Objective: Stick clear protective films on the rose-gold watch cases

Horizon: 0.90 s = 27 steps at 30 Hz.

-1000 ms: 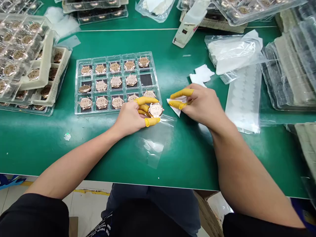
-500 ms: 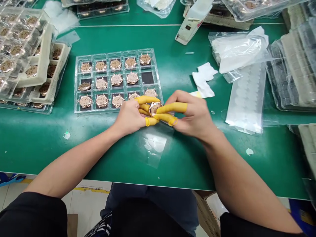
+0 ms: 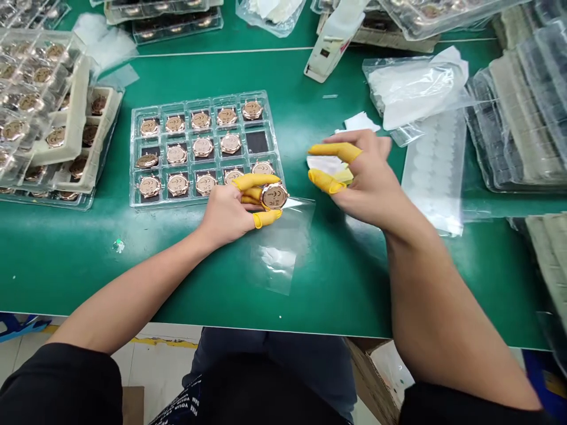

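Observation:
A rose-gold watch case point(image 3: 274, 196) with its printed back facing up is pinched at the edge of my left hand point(image 3: 234, 209), between yellow-cotted fingers and thumb. My right hand point(image 3: 361, 174) is off to the right, over the table, its yellow-cotted index finger and thumb spread apart. White cloth point(image 3: 325, 162) shows between and behind those fingers; whether the curled fingers touch it is hidden. Just beyond my left hand lies a clear tray point(image 3: 153, 206) of similar watch cases, with a bare black pocket point(image 3: 257, 142) at its right side.
Stacked trays of watch cases point(image 3: 44, 100) stand at the left. A clear plastic sheet point(image 3: 277, 265) lies before my hands. Right of them are a bag of white material point(image 3: 411, 88), a white strip sheet point(image 3: 432, 189) and stacked plastic trays point(image 3: 527, 118). A white dispenser-like object point(image 3: 330, 50) stands behind.
My right hand has left the watch case and moved right and slightly up, its finger and thumb parting. The left hand keeps the case, its back now fully visible. The view has shifted slightly.

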Each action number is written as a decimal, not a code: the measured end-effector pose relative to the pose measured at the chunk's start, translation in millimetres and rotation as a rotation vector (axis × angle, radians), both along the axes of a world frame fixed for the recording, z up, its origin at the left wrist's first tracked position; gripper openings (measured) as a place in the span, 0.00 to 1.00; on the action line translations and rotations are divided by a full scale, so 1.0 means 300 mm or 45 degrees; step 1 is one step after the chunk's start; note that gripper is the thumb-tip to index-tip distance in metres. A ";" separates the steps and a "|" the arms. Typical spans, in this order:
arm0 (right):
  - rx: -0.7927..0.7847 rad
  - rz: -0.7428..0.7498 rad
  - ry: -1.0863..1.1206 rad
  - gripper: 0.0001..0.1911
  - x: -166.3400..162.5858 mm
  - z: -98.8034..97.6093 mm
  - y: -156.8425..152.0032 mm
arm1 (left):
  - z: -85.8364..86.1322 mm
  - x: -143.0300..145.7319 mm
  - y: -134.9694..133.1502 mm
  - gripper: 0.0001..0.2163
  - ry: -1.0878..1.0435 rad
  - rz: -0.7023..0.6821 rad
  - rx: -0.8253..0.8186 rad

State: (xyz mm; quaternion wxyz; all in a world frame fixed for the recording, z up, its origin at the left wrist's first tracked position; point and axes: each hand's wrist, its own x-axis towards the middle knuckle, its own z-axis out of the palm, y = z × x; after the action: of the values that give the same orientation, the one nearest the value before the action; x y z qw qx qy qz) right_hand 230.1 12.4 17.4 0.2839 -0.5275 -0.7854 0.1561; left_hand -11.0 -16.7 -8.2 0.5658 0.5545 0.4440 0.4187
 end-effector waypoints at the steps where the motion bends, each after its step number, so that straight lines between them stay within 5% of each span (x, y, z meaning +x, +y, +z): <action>1: -0.073 0.080 0.012 0.16 0.010 0.007 -0.003 | -0.003 -0.001 -0.003 0.28 0.026 -0.013 0.050; 5: -0.271 0.371 0.089 0.15 -0.015 0.022 -0.022 | -0.020 -0.008 -0.013 0.26 0.113 -0.067 0.261; 13: -0.230 0.360 0.018 0.07 -0.040 0.033 -0.028 | -0.021 -0.014 -0.016 0.22 0.229 -0.136 0.555; 27: -0.089 0.153 0.056 0.11 -0.065 -0.046 -0.031 | -0.026 -0.011 -0.002 0.25 0.024 -0.171 0.362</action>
State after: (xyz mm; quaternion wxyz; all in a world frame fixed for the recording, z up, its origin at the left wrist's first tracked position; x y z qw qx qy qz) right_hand 210.7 3.0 3.5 0.2725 -0.4855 -0.8033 0.2116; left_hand -14.3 -17.2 -15.9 0.5042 0.6612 0.3474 0.4334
